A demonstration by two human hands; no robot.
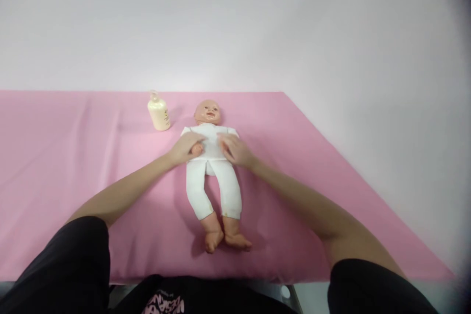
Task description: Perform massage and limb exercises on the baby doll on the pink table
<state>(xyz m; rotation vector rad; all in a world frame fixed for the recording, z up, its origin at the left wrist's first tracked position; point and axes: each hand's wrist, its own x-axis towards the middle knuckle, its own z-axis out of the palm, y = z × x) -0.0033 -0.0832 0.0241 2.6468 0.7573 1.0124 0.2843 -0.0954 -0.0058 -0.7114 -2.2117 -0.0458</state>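
Note:
A baby doll [213, 186] lies on its back, head away from me, its body and limbs covered in white cloth and its feet bare. My left hand [183, 148] is closed around the doll's arm on the left, with the small doll hand [197, 148] showing by my fingers. On the other side, my right hand [238, 150] wraps the other arm, its doll hand [223, 146] partly covered by my fingers. Both of my hands are slightly blurred, beside the doll's chest.
A pump bottle [159, 115] of pale yellow liquid stands left of the doll's head. Pink cloth [140, 196] covers the table, with a few folds on the left. Behind it rises a white wall [221, 24]. The table's near edge is close to my body.

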